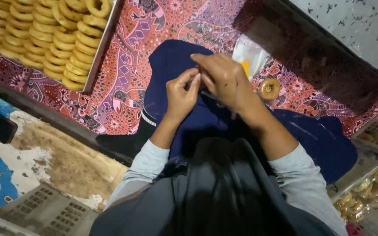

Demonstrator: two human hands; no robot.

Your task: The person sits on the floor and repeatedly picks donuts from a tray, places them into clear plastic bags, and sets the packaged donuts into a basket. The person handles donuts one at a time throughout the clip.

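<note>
- Your left hand (181, 94) and right hand (225, 78) met over your dark blue lap, fingertips pinched narrow on something small and thin, possibly clear plastic; you couldn't tell exactly what.
- A single ring doughnut (269, 88) lay on the patterned cloth (123, 78) just right of your right hand, the nearer one.
- The tray of doughnuts (44, 35) sat far left.

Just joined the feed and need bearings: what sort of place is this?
Probably a small home snack-packing spot on the floor: a tray of ring-shaped pastries, a patterned cloth as the work surface, and bagged pastries at the side.
</note>
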